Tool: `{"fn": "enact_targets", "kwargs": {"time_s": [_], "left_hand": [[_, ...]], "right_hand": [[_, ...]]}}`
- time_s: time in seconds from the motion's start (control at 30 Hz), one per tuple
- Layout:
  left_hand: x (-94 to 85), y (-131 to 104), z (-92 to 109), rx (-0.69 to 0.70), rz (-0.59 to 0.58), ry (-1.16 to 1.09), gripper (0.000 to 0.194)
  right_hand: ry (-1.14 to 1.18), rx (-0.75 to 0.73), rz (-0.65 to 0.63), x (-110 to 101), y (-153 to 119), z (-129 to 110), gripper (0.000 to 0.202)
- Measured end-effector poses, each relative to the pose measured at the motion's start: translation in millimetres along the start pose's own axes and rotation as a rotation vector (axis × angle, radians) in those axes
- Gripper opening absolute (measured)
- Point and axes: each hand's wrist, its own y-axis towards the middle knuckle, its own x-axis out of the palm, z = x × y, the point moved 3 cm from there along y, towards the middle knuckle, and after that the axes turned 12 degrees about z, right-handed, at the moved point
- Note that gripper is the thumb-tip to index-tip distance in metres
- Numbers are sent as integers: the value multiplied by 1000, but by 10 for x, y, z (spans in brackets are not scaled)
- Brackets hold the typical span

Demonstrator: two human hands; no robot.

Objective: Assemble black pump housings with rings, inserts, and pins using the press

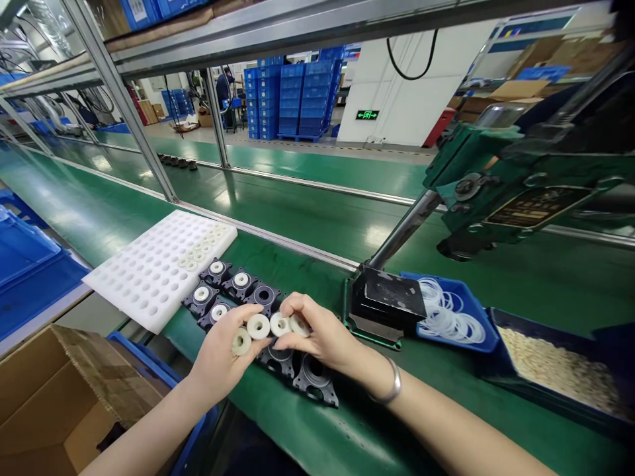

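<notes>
Left hand [221,354] and right hand [322,332] are each pinching two off-white, plastic-looking round rings [252,325] above black, flanged, metal-looking housings [312,388]. Rings: probably light, stiff, slightly slippery; outer rims are likely offering best grip.

the round, plastic-looking held rings [258,326] are creamy white, the leftmost yellower. beside them, flanged black housings [323,393] carry grey circles. at ten o'clock from the rings, a white foam-like rectangular tray [124,284] is patterned with rows of round pits. at three, a bright blue plastic bin [490,337] shows milky-white thin hoops [441,317]; beyond, a navy bin [516,385] shows cream granules [550,363]. at two, the metal press [466,152] is dark green.
</notes>
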Motion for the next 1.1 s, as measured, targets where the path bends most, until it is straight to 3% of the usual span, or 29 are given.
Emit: {"fn": "enact_targets", "kwargs": {"time_s": [0.17, 0.27, 0.33, 0.57, 0.7, 0.77, 0.87, 0.93, 1.0, 1.1], "left_hand": [[-14, -35, -47, 282, 55, 15, 53], [-33, -39, -48, 430, 70, 64, 62], [-45, -37, -61, 457, 57, 89, 62], [-55, -9, -155, 281, -38, 114, 48], [-70, 50, -148, 182, -77, 87, 33], [-140, 106, -186, 6, -11, 33, 29], [-263, 200, -301, -319, 107, -119, 36], [-284, 285, -360, -420, 133, -167, 42], [-224, 403, -388, -409, 117, -139, 43], [5, 610, -384, -258, 47, -56, 32]], "right_hand": [[-151, -237, -15, 18, -89, -37, 52], [-184, -285, -12, 32, -82, -54, 58], [-200, -281, -21, 37, -63, -53, 59], [-147, -172, -81, 103, -18, -3, 32], [-126, -96, -67, 157, 24, -11, 33], [-123, 0, -14, 146, 77, 18, 33], [-133, 202, 162, 46, 181, 143, 30], [-150, 312, 221, -28, 235, 257, 31], [-174, 383, 187, -74, 264, 367, 33], [-194, 465, 109, -110, 244, 503, 39]]}}
